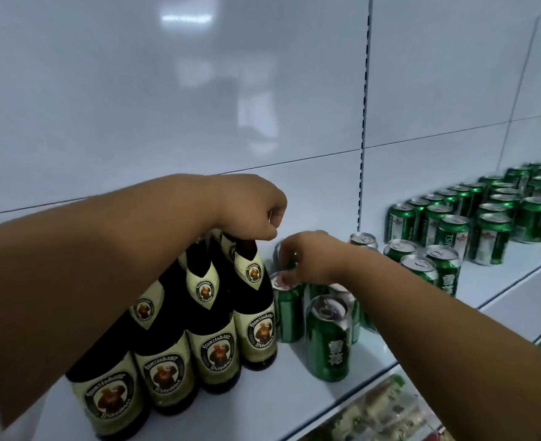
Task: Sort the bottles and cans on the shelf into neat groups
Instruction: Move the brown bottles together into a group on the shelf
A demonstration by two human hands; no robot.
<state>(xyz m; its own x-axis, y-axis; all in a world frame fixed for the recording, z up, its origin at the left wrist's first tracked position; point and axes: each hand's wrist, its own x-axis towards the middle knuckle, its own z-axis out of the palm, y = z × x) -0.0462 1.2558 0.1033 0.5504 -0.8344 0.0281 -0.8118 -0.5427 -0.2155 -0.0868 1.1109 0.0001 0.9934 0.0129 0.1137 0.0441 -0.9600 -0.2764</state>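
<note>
Both hands busy — left hand (251,206) gripping bottle (254,308), right hand (307,257) seemingly on can (287,308).

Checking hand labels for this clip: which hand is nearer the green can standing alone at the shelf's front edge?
Right. The right hand rests on cans just behind the green can; the left hand grips a bottle top, farther left.

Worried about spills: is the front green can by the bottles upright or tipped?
Upright. The front green can stands on its base on the shelf, pull-tab top facing up, sealed as far as visible.
</note>
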